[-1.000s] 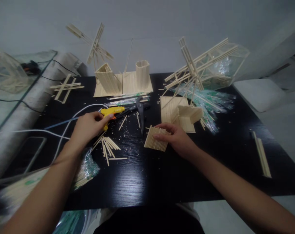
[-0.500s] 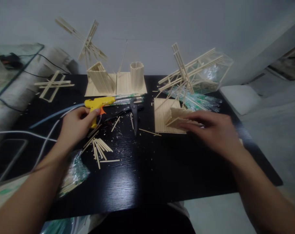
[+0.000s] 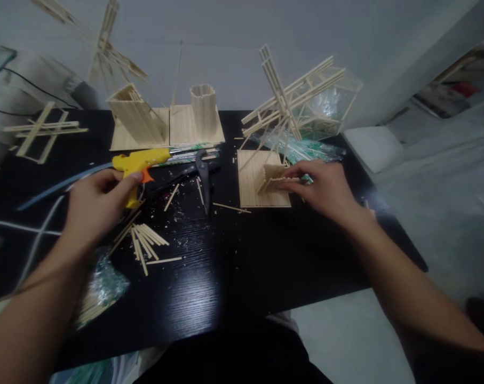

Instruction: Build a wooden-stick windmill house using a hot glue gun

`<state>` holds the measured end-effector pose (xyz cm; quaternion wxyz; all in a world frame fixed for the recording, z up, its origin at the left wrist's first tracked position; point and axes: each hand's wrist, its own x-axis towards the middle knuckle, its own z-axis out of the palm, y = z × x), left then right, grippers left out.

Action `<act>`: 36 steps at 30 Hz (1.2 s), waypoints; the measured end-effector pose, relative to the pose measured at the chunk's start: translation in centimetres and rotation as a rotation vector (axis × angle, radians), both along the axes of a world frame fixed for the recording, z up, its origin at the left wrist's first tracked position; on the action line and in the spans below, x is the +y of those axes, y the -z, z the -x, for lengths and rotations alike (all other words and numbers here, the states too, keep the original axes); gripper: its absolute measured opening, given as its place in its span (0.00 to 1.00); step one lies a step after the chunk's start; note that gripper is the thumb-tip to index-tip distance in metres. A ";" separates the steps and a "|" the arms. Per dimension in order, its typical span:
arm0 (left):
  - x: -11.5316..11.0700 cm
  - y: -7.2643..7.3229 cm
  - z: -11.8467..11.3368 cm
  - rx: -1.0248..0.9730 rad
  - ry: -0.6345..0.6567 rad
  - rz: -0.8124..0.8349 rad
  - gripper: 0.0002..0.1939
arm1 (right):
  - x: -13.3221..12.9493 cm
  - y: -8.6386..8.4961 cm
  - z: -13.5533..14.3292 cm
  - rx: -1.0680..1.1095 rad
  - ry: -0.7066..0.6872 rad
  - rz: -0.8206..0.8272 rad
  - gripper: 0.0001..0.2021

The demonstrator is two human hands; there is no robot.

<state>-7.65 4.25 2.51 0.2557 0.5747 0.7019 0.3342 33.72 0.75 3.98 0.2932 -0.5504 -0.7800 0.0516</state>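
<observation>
My left hand (image 3: 95,200) is closed around the handle of a yellow glue gun (image 3: 141,158), its orange trigger by my thumb and its nozzle pointing right. My right hand (image 3: 325,186) pinches a small folded wall of thin wooden sticks (image 3: 271,178) between thumb and fingers. That wall stands at the right part of a square stick base (image 3: 252,184); whether it is fixed to the base I cannot tell. My fingers hide its right end. Between my hands lie black-handled pliers (image 3: 204,178), jaws toward me.
Loose cut sticks (image 3: 145,240) and scraps lie front left, beside a plastic bag of sticks (image 3: 103,288). Behind stand a slanted stick tower (image 3: 135,114), a round stick tower (image 3: 204,109) and stick frames (image 3: 285,106). A white cable (image 3: 37,240) runs at left.
My view has swung right, so things sit farther left in the picture. My right hand has shifted slightly left over the base with the stick wall. The glue gun stays in my left hand.
</observation>
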 end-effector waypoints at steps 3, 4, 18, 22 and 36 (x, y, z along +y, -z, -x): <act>-0.1 -0.1 -0.3 -0.017 -0.023 0.006 0.15 | 0.2 0.6 0.1 -0.009 0.001 -0.002 0.08; -0.1 -0.2 -0.4 -0.019 -0.033 0.009 0.15 | 0.2 0.8 0.1 -0.017 0.002 -0.002 0.08; 0.0 0.8 0.0 0.031 -0.028 -0.010 0.18 | 0.0 2.5 -0.2 -0.134 -0.037 -0.084 0.10; -0.2 0.7 -0.3 0.028 -0.034 0.006 0.18 | -0.9 2.3 -0.5 -0.079 0.013 -0.183 0.20; -0.4 -0.2 -1.1 0.032 -0.047 0.091 0.16 | -0.2 3.9 -0.8 0.172 0.062 0.012 0.29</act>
